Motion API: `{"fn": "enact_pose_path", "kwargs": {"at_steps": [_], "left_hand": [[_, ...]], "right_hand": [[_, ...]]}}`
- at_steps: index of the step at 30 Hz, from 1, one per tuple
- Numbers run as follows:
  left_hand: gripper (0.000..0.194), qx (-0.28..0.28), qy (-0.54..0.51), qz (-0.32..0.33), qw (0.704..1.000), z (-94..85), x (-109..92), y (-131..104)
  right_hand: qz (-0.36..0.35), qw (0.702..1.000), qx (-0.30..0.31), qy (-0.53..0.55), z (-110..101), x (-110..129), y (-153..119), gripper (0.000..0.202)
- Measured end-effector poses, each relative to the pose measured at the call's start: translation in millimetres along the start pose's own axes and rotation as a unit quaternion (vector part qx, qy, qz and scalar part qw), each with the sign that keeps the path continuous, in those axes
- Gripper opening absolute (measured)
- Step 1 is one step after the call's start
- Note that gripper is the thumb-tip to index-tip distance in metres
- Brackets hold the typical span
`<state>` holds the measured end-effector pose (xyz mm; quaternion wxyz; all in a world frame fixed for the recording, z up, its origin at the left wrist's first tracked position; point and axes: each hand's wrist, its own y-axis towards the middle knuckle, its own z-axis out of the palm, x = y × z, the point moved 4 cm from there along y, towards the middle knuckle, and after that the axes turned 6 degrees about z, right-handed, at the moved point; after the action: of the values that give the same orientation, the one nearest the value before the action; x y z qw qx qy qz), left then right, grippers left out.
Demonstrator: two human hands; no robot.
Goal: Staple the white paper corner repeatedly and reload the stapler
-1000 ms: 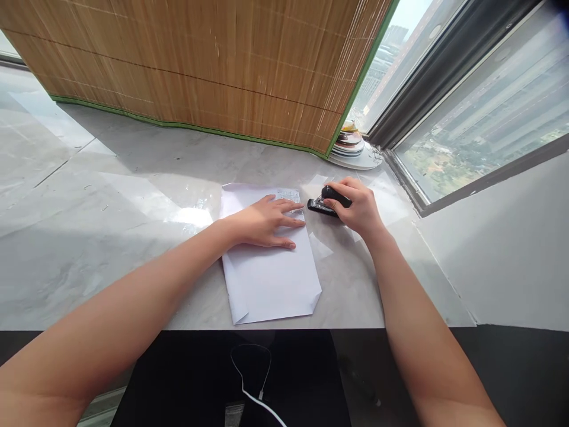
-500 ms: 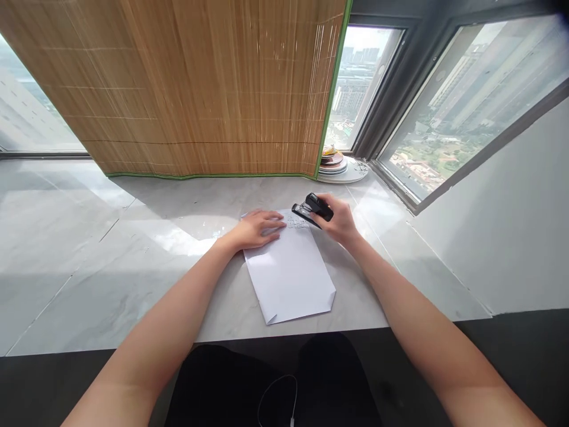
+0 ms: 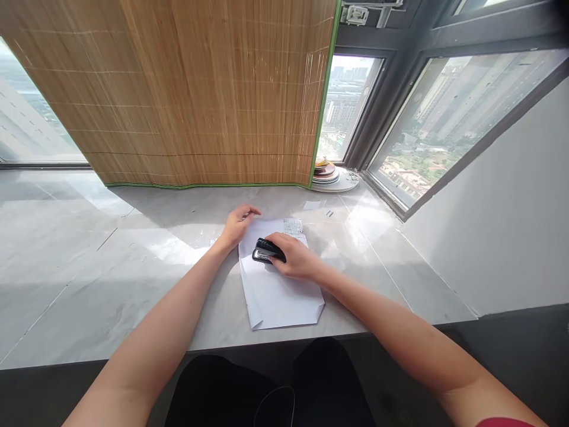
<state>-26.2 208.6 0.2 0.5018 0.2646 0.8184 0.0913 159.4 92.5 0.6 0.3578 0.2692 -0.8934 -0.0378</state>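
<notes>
A folded white paper (image 3: 284,299) lies on the grey marbled ledge (image 3: 146,249), its two near corners turned in. Near its top right is a small patch of dark markings (image 3: 293,226). My right hand (image 3: 293,255) is closed round a black stapler (image 3: 268,251), which is over the upper part of the paper and points left. Whether the stapler touches the paper is hard to tell. At the paper's upper left corner is my left hand (image 3: 240,224), its fingers bent together at the edge; what they pinch is too small to make out.
A stack of plates (image 3: 334,179) stands at the back right by the window. A bamboo blind (image 3: 208,95) with a green edge hangs down to the back of the ledge. Small pale strips (image 3: 329,213) lie right of the paper.
My right hand has brought the stapler left and nearer, from beside the paper to over it. My left hand has shifted from lying flat on the paper to its upper left corner. The view has shifted slightly.
</notes>
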Motion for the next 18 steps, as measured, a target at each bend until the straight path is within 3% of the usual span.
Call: {"fn": "enact_pose_path", "kwargs": {"at_steps": [6,10,14,18], "left_hand": [[0.027,-0.028,-0.005,0.007,1.0,-4.0,4.9,0.3],[0.025,-0.043,-0.016,-0.005,0.999,-4.4,4.7,0.1],[0.026,-0.047,-0.033,-0.035,0.998,-2.3,7.4,-0.2],[0.021,-0.054,-0.075,-0.068,0.993,-2.1,13.5,0.8]], "right_hand": [[-0.005,1.0,0.008,0.011,-12.6,-6.7,-12.1,0.036],[0.01,1.0,0.016,-0.012,-48.8,-34.8,-55.8,0.034],[0.071,0.996,-0.033,-0.029,-92.8,-69.9,-101.6,0.037],[0.099,0.995,0.004,-0.015,-121.3,-90.4,-107.3,0.054]]}}
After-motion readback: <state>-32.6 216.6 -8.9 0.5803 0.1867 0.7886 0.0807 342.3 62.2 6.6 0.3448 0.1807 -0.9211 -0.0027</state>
